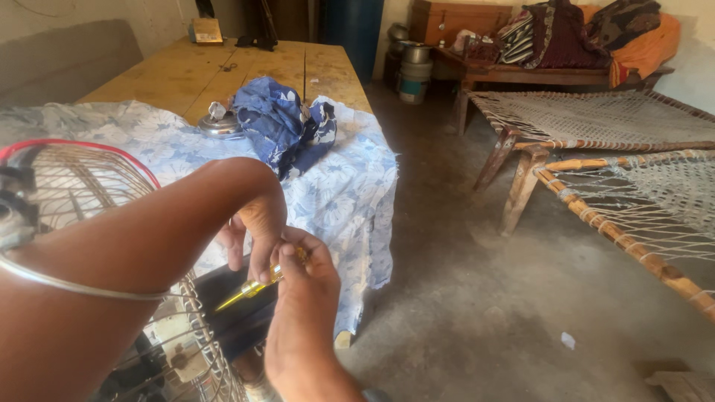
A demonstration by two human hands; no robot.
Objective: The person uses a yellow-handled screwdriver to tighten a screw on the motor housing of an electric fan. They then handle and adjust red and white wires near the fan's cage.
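Where table edge [376,160] meets open floor [477,313], both hands' fingers, left hand [253,223], right hand [305,268], seemingly clamped on yellow screwdriver [249,290]

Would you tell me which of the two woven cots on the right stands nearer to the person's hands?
The front cot, with the pale orange-brown frame, along the right edge. The other cot, behind it, has a darker frame.

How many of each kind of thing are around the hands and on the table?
Hands: 2
Yellow-handled screwdriver: 1
Wire fan guard: 1
Crumpled blue cloth: 1
Floral sheet on the table: 1
Metal lid: 1
Total: 7
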